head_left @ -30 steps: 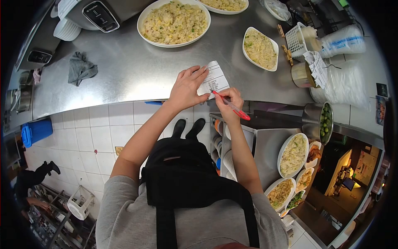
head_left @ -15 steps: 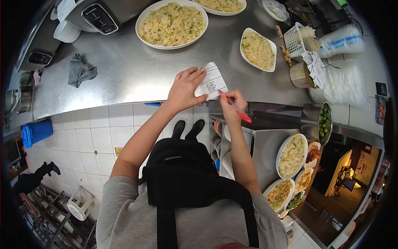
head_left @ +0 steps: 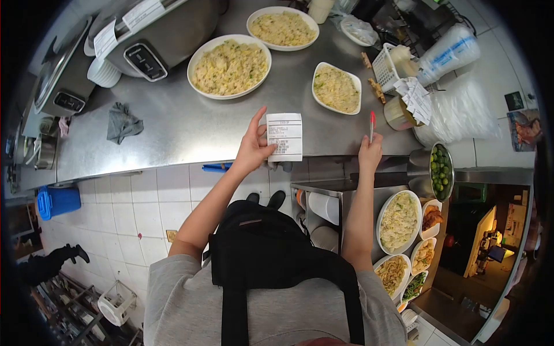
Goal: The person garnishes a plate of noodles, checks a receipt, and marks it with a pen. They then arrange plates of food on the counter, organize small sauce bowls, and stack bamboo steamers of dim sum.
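Receipt (head_left: 285, 134), steel counter (head_left: 173, 127), white-tiled floor (head_left: 124, 216)

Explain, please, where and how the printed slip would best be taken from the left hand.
I would pinch the printed slip lightly by its right edge, coming from the right. The left hand holds it at the left edge, thumb on its face, while the right edge is free; a thin, flat sheet suits a light pinch.

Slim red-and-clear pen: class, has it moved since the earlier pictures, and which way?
Yes. Judged against the small, four-sided white bowl of rice, the pen has moved rightward and up: from the bowl's lower left to its lower right.
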`<move>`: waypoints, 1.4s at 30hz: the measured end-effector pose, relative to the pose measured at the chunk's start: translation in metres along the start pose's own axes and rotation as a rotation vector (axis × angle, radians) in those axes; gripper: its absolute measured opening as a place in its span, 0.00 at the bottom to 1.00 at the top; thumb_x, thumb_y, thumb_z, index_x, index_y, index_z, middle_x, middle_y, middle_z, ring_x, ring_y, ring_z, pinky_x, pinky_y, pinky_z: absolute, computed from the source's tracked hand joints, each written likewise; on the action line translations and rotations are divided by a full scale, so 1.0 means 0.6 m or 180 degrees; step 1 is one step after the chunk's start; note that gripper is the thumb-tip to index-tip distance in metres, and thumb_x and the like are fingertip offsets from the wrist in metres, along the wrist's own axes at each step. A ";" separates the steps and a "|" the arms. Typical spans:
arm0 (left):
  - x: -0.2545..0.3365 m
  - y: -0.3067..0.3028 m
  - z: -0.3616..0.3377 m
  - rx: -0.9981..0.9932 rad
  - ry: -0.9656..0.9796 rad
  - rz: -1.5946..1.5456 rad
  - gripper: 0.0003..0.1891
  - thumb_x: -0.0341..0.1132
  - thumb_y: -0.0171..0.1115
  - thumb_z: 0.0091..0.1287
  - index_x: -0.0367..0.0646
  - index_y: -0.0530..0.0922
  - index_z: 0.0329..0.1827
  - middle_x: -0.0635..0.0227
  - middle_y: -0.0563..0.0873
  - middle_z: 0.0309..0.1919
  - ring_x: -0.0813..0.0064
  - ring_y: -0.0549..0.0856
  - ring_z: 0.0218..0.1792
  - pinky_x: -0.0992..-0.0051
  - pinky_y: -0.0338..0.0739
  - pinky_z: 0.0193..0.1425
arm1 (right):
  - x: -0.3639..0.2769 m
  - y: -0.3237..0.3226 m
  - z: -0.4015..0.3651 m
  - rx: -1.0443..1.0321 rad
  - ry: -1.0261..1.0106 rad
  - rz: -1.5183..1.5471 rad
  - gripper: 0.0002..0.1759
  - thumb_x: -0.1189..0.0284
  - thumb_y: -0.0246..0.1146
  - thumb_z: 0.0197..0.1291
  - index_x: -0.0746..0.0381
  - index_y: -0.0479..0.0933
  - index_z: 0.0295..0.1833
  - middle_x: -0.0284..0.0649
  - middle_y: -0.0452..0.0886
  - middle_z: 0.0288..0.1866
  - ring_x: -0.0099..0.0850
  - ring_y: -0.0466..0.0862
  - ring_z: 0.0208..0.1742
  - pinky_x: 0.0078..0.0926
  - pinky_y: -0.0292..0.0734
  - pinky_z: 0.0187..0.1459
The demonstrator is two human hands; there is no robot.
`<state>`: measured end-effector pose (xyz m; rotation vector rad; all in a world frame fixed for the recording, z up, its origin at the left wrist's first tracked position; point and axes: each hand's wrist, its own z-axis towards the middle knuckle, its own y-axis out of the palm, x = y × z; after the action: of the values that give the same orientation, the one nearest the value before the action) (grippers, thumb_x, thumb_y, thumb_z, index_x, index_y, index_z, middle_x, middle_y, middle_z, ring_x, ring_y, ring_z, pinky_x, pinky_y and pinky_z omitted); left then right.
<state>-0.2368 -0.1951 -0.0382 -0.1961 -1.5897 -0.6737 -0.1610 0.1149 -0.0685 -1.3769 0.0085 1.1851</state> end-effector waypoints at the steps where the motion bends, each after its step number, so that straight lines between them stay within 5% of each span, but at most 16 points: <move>1: 0.004 0.010 0.000 -0.0045 0.0033 0.0015 0.46 0.11 0.50 0.52 0.50 0.40 0.71 0.57 0.74 0.52 0.77 0.82 0.41 0.84 0.76 0.38 | 0.002 -0.006 0.004 0.0054 0.0006 0.0019 0.16 0.67 0.62 0.53 0.67 0.71 0.42 0.47 0.76 0.28 0.45 0.76 0.32 0.41 0.71 0.37; 5: 0.023 0.059 0.008 -0.0184 -0.0041 0.0169 0.48 0.11 0.52 0.52 0.53 0.38 0.71 0.54 0.72 0.54 0.74 0.83 0.42 0.81 0.78 0.41 | -0.035 -0.042 0.016 0.0126 -0.1099 -0.0625 0.21 0.69 0.59 0.54 0.66 0.70 0.53 0.56 0.73 0.47 0.48 0.70 0.51 0.41 0.65 0.52; 8: 0.030 0.121 0.031 -0.0117 0.0095 -0.0171 0.48 0.11 0.53 0.52 0.53 0.38 0.71 0.54 0.72 0.54 0.72 0.83 0.41 0.81 0.78 0.40 | -0.138 -0.062 -0.017 -0.1085 -0.0790 0.2009 0.37 0.71 0.60 0.56 0.59 0.49 0.69 0.43 0.79 0.35 0.36 0.81 0.34 0.30 0.75 0.39; 10: 0.037 0.156 0.050 0.0006 0.0379 -0.0547 0.48 0.12 0.55 0.52 0.54 0.39 0.71 0.54 0.72 0.54 0.70 0.82 0.43 0.80 0.78 0.42 | -0.195 -0.090 -0.021 -0.1967 -0.0469 0.1922 0.42 0.80 0.57 0.51 0.59 0.46 0.70 0.43 0.79 0.41 0.33 0.81 0.37 0.24 0.74 0.39; 11: 0.046 0.169 0.059 -0.0068 0.0420 -0.0550 0.48 0.12 0.55 0.52 0.54 0.39 0.71 0.54 0.72 0.54 0.70 0.82 0.43 0.80 0.78 0.42 | -0.200 -0.107 0.004 -0.1883 -0.0492 0.1920 0.42 0.80 0.57 0.51 0.59 0.46 0.70 0.43 0.79 0.41 0.33 0.81 0.37 0.24 0.74 0.39; 13: 0.061 0.182 0.063 -0.0049 0.0622 -0.0342 0.48 0.14 0.56 0.52 0.54 0.39 0.71 0.54 0.72 0.54 0.69 0.80 0.45 0.78 0.77 0.45 | -0.206 -0.132 0.074 0.0298 -0.2182 0.0739 0.36 0.79 0.56 0.53 0.60 0.52 0.68 0.39 0.72 0.54 0.24 0.73 0.49 0.22 0.71 0.45; 14: 0.056 0.180 0.059 -0.0057 0.0695 -0.0117 0.42 0.16 0.57 0.54 0.51 0.48 0.70 0.57 0.73 0.55 0.70 0.79 0.47 0.76 0.76 0.47 | -0.215 -0.174 0.109 -0.0155 -0.0877 0.1409 0.37 0.85 0.50 0.47 0.60 0.57 0.67 0.46 0.74 0.52 0.33 0.77 0.49 0.25 0.71 0.45; 15: 0.049 0.171 0.053 0.0055 0.0706 -0.0113 0.42 0.16 0.57 0.54 0.51 0.48 0.70 0.57 0.73 0.55 0.70 0.79 0.47 0.76 0.76 0.47 | -0.120 -0.145 0.225 -0.0099 -0.0875 0.3196 0.31 0.86 0.47 0.51 0.62 0.60 0.64 0.41 0.68 0.60 0.31 0.70 0.58 0.28 0.66 0.55; 16: 0.038 0.155 0.041 -0.0503 0.0364 0.0175 0.35 0.19 0.57 0.55 0.48 0.56 0.67 0.60 0.74 0.53 0.73 0.79 0.46 0.76 0.76 0.47 | -0.165 -0.216 0.246 0.1545 -0.2334 0.1077 0.28 0.86 0.48 0.47 0.60 0.69 0.58 0.43 0.77 0.49 0.37 0.77 0.47 0.29 0.69 0.51; 18: 0.000 0.115 -0.001 -0.1211 -0.0154 0.0533 0.23 0.24 0.57 0.58 0.42 0.69 0.58 0.64 0.78 0.48 0.77 0.80 0.43 0.76 0.75 0.45 | -0.103 -0.245 0.338 0.1462 -0.1774 0.0651 0.13 0.78 0.53 0.53 0.62 0.79 0.44 0.43 0.82 0.40 0.37 0.80 0.44 0.29 0.71 0.49; 21: -0.061 0.047 -0.076 -0.1450 -0.0901 0.1141 0.15 0.31 0.58 0.60 0.39 0.76 0.50 0.68 0.82 0.40 0.80 0.80 0.40 0.79 0.75 0.42 | 0.016 -0.227 0.446 0.0886 -0.1154 0.0403 0.16 0.66 0.64 0.53 0.65 0.80 0.43 0.44 0.83 0.40 0.32 0.81 0.43 0.27 0.72 0.49; 25: -0.197 -0.090 -0.175 -0.0174 -0.1774 -0.0064 0.12 0.33 0.57 0.61 0.43 0.78 0.47 0.70 0.82 0.38 0.79 0.81 0.38 0.77 0.77 0.40 | 0.071 -0.179 0.470 0.0268 -0.0589 0.1267 0.13 0.74 0.63 0.51 0.68 0.79 0.43 0.41 0.82 0.35 0.25 0.80 0.26 0.22 0.78 0.21; 29: -0.238 -0.207 -0.204 0.1616 -0.1736 -0.1114 0.10 0.30 0.55 0.61 0.42 0.75 0.44 0.68 0.82 0.37 0.76 0.81 0.36 0.77 0.77 0.40 | 0.096 -0.110 0.416 -0.0019 -0.0285 -0.0021 0.18 0.73 0.64 0.51 0.67 0.77 0.48 0.42 0.81 0.34 0.25 0.80 0.25 0.21 0.76 0.18; 34: -0.272 -0.337 -0.195 0.2851 -0.1298 -0.1883 0.07 0.29 0.50 0.60 0.41 0.72 0.41 0.65 0.78 0.38 0.71 0.79 0.40 0.69 0.76 0.45 | 0.078 -0.134 0.340 0.0286 -0.1250 -0.1685 0.37 0.51 0.63 0.49 0.71 0.70 0.56 0.60 0.77 0.44 0.53 0.77 0.47 0.41 0.70 0.50; 40: -0.209 -0.528 -0.230 0.4181 -0.0062 -0.2691 0.10 0.35 0.47 0.60 0.42 0.66 0.42 0.61 0.70 0.42 0.62 0.71 0.50 0.56 0.66 0.56 | -0.029 -0.165 0.053 -0.0141 -0.2084 -0.0289 0.23 0.68 0.61 0.57 0.68 0.70 0.56 0.49 0.76 0.50 0.37 0.76 0.46 0.29 0.69 0.49; 42: -0.201 -0.607 -0.251 0.4467 0.0363 -0.2730 0.12 0.37 0.44 0.62 0.42 0.64 0.45 0.59 0.68 0.47 0.61 0.69 0.51 0.55 0.61 0.61 | -0.007 -0.170 -0.062 -0.0774 -0.1456 0.0242 0.21 0.70 0.60 0.58 0.63 0.70 0.57 0.37 0.74 0.51 0.23 0.70 0.40 0.19 0.66 0.40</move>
<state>-0.2735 -0.5378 -0.2646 1.5748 -1.6571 -0.0391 -0.0753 0.1099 -0.0019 -1.2911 -0.4222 1.5825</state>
